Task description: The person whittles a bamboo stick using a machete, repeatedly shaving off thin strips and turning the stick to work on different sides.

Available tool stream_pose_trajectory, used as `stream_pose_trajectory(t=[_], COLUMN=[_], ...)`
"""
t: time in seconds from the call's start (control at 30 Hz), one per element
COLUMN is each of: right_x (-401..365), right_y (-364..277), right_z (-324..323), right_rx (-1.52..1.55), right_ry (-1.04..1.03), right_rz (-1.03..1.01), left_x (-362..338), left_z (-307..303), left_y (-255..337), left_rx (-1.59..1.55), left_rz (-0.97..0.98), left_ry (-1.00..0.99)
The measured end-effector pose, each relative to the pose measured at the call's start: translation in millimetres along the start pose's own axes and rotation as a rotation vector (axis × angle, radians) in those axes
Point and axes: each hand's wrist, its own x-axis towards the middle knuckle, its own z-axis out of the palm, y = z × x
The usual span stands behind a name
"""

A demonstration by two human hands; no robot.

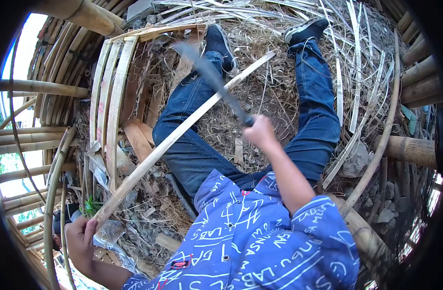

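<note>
A long pale strip of split bamboo or wood (pixel 173 137) runs diagonally across my lap, from lower left to upper right. Its lower end is in my left hand (pixel 81 239), fingers wrapped round it. My right hand (pixel 259 131) is closed on the dark handle of a long machete-like blade (pixel 216 82). The blade crosses over the strip near its upper part and is blurred toward its tip; whether the two touch I cannot tell.
My legs in jeans (pixel 187 104) are spread on ground littered with shavings (pixel 270 92). A slatted wooden frame (pixel 116 92) stands at left. Bamboo poles (pixel 42 87) line both sides. Stones (pixel 355 159) lie at right. Part of another person (pixel 62 224) shows at lower left.
</note>
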Motion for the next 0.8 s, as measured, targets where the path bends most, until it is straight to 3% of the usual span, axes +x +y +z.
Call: stream_pose_trajectory(t=[0.03,0.07,0.27,0.33,0.37,0.4,0.47,0.53,0.67,0.73,0.77,0.8], right_x=[15.7,13.3,-12.5,11.5,27.0,25.3,5.2,-13.6,22.5,15.7,2.8,-6.9], right_y=[10.4,5.6,-23.3,-3.4,11.0,6.6,-3.3,-26.2,0.8,1.2,-6.4,-14.5], right_z=[-9.4,-12.3,-3.5,-14.3,-19.1,-16.2,-4.2,0.0,-10.1,-3.0,-1.9,-2.7], right_rx=[0.036,-0.037,-0.108,-0.047,-0.054,-0.057,-0.023,-0.080,-0.059,-0.115,-0.098,-0.082], right_ry=[-0.095,-0.044,-0.014,0.048,-0.083,-0.087,-0.003,-0.037,-0.035,0.013,0.002,-0.006], right_rz=[0.063,0.055,-0.171,0.049,0.100,0.085,-0.121,-0.153,0.131,0.083,-0.012,-0.101], left_x=[-1.7,-4.0,8.4,6.3,7.0,6.5,12.1,12.5,12.5,13.3,17.8,18.9], left_z=[3.2,6.0,2.9,3.2,8.9,12.0,3.7,10.9,16.5,22.0,20.7,20.9], left_y=[0.5,1.2,-8.8,-5.9,-4.5,-3.6,-15.3,-16.7,-15.8,2.5,-1.4,-4.4], left_rx=[0.010,0.013,-0.007,0.011,0.046,0.080,0.065,0.039,0.008,0.240,0.173,0.169], left_rz=[0.025,0.044,-0.007,-0.034,0.023,0.075,-0.017,-0.021,-0.017,0.003,-0.141,-0.141], left_ry=[-0.003,-0.002,0.011,0.020,0.040,0.063,0.001,0.030,0.112,0.110,0.067,0.064])
